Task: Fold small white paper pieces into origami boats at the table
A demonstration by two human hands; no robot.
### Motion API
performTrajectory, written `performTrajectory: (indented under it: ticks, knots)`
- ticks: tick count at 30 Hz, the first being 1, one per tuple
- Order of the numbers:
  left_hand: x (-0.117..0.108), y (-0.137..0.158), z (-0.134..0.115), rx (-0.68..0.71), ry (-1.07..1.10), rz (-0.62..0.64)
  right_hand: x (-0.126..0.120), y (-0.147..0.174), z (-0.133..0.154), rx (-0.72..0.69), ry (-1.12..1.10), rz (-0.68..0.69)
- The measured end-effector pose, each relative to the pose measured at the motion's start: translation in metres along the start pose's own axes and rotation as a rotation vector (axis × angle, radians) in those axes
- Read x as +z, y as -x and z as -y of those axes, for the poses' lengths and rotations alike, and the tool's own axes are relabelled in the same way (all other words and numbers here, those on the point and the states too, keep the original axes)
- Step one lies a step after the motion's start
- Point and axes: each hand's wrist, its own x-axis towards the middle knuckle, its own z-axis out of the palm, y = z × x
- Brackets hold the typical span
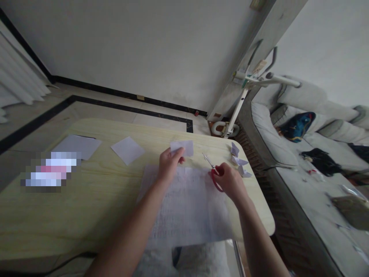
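Note:
Between the thumb and fingers of my left hand (170,163) is a small piece of white paper (186,147), held up above the table. My right hand (230,180) grips a pair of scissors (216,179) by the red handles, with the metal blades pointing up and to the left, apart from the paper. Below both hands a large printed sheet (187,207) lies on the table, its text too blurred to read. Small folded paper pieces (238,159) sit to the right of the scissors.
The pale wooden table (115,192) bears a square of white paper (127,150) and, farther left, white sheets (77,146). A pixelated patch hides something at the left. A grey sofa (271,146) and white exercise equipment (240,104) stand beyond the right edge.

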Motion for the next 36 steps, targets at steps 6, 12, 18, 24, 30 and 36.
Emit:
performTrajectory:
  ticks: [6, 12, 18, 24, 30, 36]
  knots:
    - [0.002, 0.002, -0.003, 0.019, -0.054, 0.060, -0.001, -0.015, -0.010, -0.063, 0.222, 0.040]
    - [0.004, 0.006, -0.009, 0.013, -0.127, 0.070, -0.006, -0.016, -0.005, -0.086, 0.287, 0.115]
    - [0.003, 0.005, -0.007, 0.044, -0.151, 0.103, -0.021, -0.018, 0.002, -0.102, 0.247, 0.147]
    - [0.004, 0.008, -0.007, 0.051, -0.193, 0.143, -0.007, -0.016, 0.030, -0.149, -0.654, 0.131]
    - [0.004, 0.010, -0.007, -0.004, -0.180, 0.237, 0.016, -0.018, 0.057, -0.162, -1.131, 0.123]
    - [0.007, 0.012, -0.013, -0.038, -0.192, 0.321, 0.020, -0.019, 0.048, -0.143, -1.173, 0.096]
